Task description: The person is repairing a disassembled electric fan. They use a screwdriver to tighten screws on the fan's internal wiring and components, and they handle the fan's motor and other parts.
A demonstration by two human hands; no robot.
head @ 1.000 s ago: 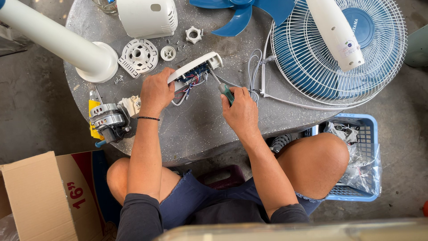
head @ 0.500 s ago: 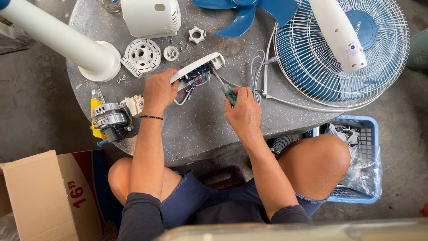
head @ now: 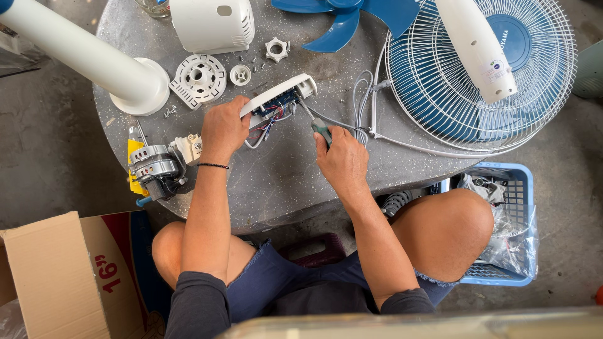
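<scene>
Control panel (head: 276,100) gripped by left hand (head: 223,129); screwdriver (head: 314,122) clasped in right hand (head: 342,160), tip nudged closer into wiring since before, work ongoing.

My left hand (head: 223,129) gripping the white plastic switch housing with coloured wires (head: 276,103) on the round grey stone table (head: 282,182), my right hand (head: 342,163) holding the green-handled screwdriver (head: 319,127) at it, grey metal motor (head: 154,169) beside

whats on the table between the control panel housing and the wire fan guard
In the head view, a bundle of grey-white cable lies between the control panel housing and the wire fan guard.
</scene>
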